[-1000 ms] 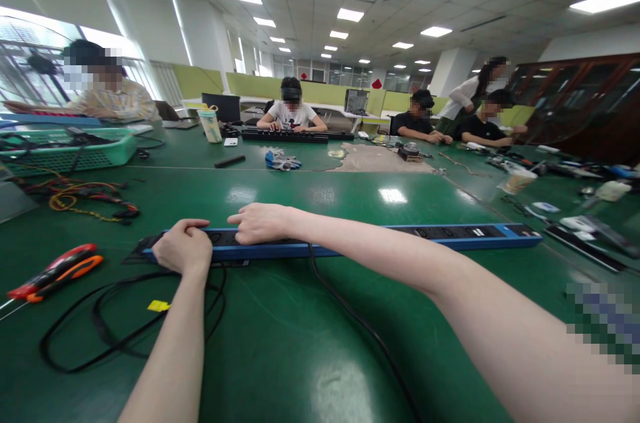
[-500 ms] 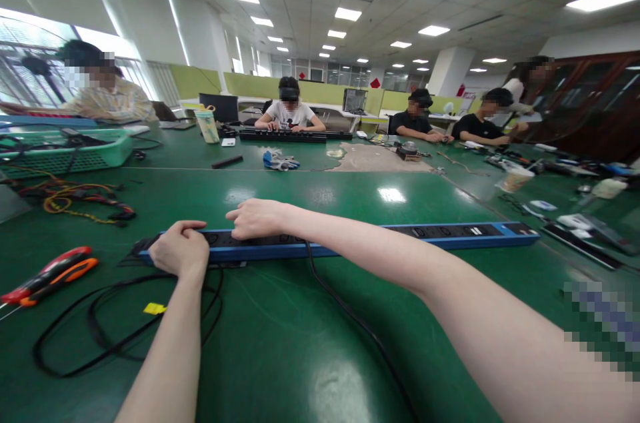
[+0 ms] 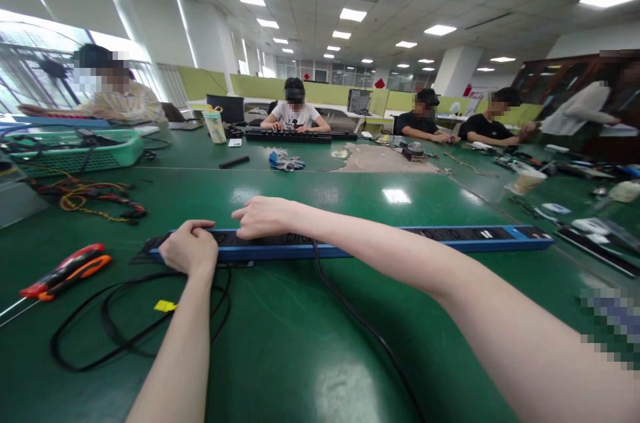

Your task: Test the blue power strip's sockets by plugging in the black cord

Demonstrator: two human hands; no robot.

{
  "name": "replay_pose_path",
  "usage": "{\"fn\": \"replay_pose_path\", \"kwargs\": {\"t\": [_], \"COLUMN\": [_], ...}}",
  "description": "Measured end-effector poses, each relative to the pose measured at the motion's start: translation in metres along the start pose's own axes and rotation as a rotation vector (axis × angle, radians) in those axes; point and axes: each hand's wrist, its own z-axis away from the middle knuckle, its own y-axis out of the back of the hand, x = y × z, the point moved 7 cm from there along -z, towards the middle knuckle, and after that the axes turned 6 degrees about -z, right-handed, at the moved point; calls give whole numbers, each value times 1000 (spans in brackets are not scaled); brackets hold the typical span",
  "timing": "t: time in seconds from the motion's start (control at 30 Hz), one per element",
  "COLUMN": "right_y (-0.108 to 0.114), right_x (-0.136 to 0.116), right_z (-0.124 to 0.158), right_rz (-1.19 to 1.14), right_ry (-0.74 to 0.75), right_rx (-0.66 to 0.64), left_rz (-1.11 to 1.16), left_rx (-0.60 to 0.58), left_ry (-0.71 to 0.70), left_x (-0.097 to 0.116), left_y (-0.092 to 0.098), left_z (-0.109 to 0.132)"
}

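A long blue-and-black power strip [image 3: 475,244] with a row of sockets lies crosswise on the green table. My left hand [image 3: 189,248] is closed round its left end, thumb on top. Just right of that, my right hand [image 3: 265,216] rests over the sockets with fingers curled in. Its fingertips, and anything they pinch, are hidden behind the hand. A black cable [image 3: 345,306] runs from the strip's near side to the table's front. Beside my left forearm, another black cable [image 3: 75,296] with a yellow tag [image 3: 165,306] lies in loops.
Two screwdrivers [image 3: 75,270] lie at the left. Behind them are tangled coloured wires [image 3: 90,196] and a green basket [image 3: 120,151] of cables. Gloves [image 3: 286,160] and a black bar [image 3: 234,162] sit beyond the strip. Several people are round the table; loose parts spread along the right.
The whole view has shifted slightly, so things sit a little further right. Both hands keep their places on the power strip. A standing person at the far right has come nearer.
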Motion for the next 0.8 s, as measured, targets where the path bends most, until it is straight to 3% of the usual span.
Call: {"fn": "replay_pose_path", "kwargs": {"t": [0.1,0.27,0.5,0.8], "right_y": [8,30,8,3], "right_x": [7,31,1,0], "right_z": [10,33,45,49], "right_rz": [-5,-3,-25,7], "right_ry": [-32,-188,-28,2], "right_rx": [13,93,-7,-28], "left_rz": [-33,-52,-60,-58], "left_rx": [134,204,244,231], "left_ry": [34,34,-8,8], "left_x": [-3,-6,-9,-10], "left_y": [6,6,4,3], "left_z": [-2,-4,-5,-5]}}
